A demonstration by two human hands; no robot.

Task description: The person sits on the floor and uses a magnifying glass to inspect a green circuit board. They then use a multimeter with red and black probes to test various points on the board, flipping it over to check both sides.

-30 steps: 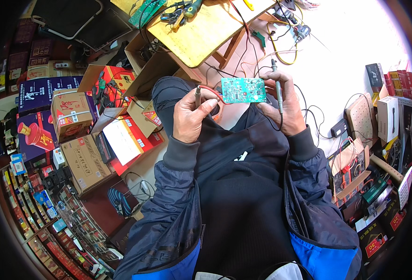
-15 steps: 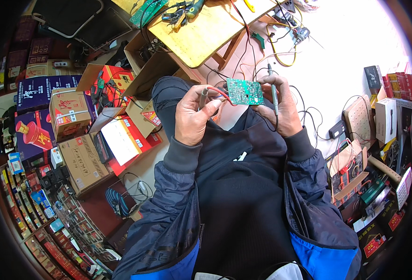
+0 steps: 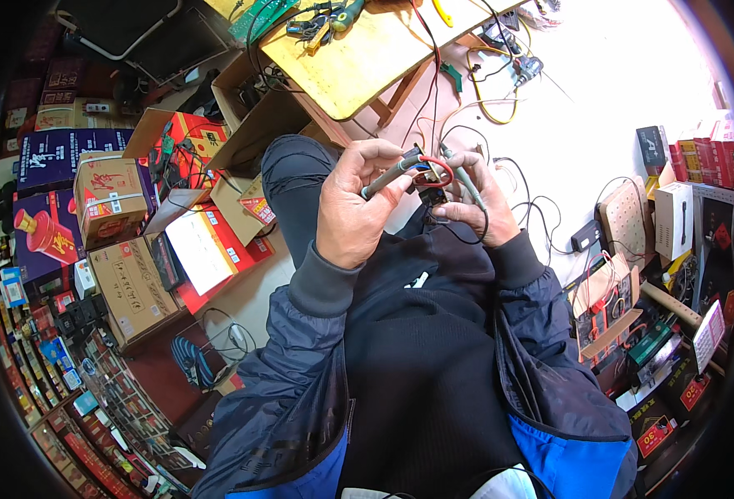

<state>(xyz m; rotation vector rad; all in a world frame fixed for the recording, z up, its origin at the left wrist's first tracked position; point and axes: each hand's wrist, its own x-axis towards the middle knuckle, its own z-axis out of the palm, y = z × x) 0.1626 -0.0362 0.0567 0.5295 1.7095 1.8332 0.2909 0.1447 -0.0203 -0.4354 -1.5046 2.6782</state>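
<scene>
Between my hands, above my lap, is the circuit board (image 3: 433, 196), turned so its dark component side and edge show rather than its green face. My left hand (image 3: 353, 208) is closed round a grey test probe (image 3: 390, 177) and seems to pinch the board's near-left edge. A red wire (image 3: 440, 170) loops over the board. My right hand (image 3: 485, 204) grips the board's right side, with a second grey test probe (image 3: 467, 183) lying along its fingers. Fingers partly hide the board.
A yellow-topped table (image 3: 350, 71) with pliers (image 3: 346, 17) stands ahead. Open cardboard boxes (image 3: 259, 116) and stacked cartons (image 3: 113, 195) lie to the left. Cables (image 3: 541, 208), a power adapter (image 3: 585, 235) and a box of tools (image 3: 608, 299) are on the right.
The board has been tilted from its green face to its edge and component side. Both hands have drawn closer together, and the probes have shifted with them.
</scene>
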